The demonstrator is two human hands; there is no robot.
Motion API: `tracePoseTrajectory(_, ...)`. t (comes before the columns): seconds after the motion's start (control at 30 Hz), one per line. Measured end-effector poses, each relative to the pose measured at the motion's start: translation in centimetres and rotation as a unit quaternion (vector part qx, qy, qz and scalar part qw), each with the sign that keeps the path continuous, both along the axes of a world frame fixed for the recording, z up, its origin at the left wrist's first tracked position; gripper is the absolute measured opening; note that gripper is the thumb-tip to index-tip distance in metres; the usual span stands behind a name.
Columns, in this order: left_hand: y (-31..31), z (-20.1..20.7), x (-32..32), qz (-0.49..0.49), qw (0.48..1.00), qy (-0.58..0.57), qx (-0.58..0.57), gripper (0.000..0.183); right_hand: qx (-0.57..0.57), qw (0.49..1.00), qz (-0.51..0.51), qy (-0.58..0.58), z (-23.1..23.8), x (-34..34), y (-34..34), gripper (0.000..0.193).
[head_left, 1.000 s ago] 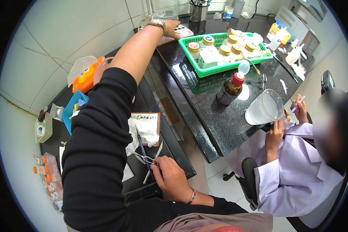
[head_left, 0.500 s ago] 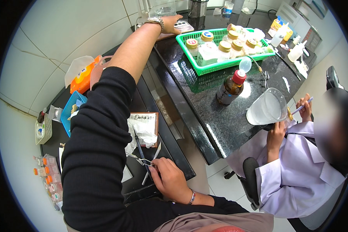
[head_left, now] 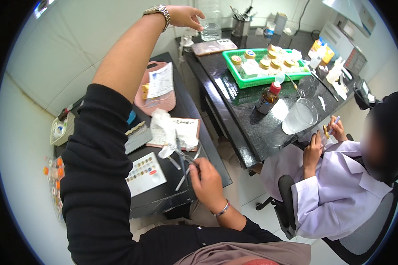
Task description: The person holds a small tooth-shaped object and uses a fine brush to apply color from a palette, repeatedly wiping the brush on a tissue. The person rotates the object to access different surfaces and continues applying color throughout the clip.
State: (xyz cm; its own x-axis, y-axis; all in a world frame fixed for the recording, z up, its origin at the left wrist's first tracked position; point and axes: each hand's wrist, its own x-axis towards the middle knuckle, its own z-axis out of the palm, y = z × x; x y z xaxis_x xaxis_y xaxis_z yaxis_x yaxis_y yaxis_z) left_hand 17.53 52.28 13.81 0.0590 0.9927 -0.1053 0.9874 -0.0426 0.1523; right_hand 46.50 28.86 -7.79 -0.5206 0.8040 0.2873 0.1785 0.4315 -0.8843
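Observation:
My left hand (head_left: 184, 17) is stretched out at the far end of the table, its fingers apart, just left of a clear plastic bottle (head_left: 211, 31). Below it a phone (head_left: 214, 47) lies on the black counter. Near me, my right hand (head_left: 208, 183) is closed around a thin metal tool (head_left: 189, 160), whose exact kind I cannot make out. Under that tool are a dark, slender handle (head_left: 179, 148) and a pale stick (head_left: 181, 181). Crumpled white tissue (head_left: 162, 128) covers part of a clipboard (head_left: 197, 130) with paper.
A white palette (head_left: 143, 181) with rows of coloured spots lies near my left sleeve, below a pink basket (head_left: 172, 100). On the counter stand a green basket (head_left: 252, 83) of jars, a brown bottle (head_left: 267, 102) and a water-filled cup (head_left: 300, 117). A co-worker (head_left: 331, 190) sits at right.
My left hand has lifted away from the phone and moved left and up. The right hand has shifted slightly right and up, still gripping the metal tool. The whole view has also shifted.

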Motion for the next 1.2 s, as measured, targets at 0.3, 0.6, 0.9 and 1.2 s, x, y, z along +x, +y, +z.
tracePoseTrajectory(0.3, -20.7, 9.7, 3.5, 0.009, 0.99, -0.052, 0.127, 0.051, 0.065, 0.996, -0.059, -0.016, -0.7, 1.0, 0.6, 0.015)
tracePoseTrajectory(0.6, -46.2, 8.2, 5.6, 0.079, 0.752, -0.202, 0.623, 0.045, 0.054, 0.998, -0.043, 0.01, -1.3, -0.4, -0.8, 0.019)
tracePoseTrajectory(0.9, -46.6, -10.5, 10.4, 0.163, 0.766, -0.523, 0.337, 0.019, 0.001, 0.999, -0.005, 0.045, -0.6, -1.0, -1.8, 0.018)
tracePoseTrajectory(1.2, -41.4, -18.3, 10.6, 0.131, 0.722, -0.642, 0.222, 0.038, -0.23, 0.954, 0.178, 0.077, 3.1, -5.0, -10.2, 0.013)
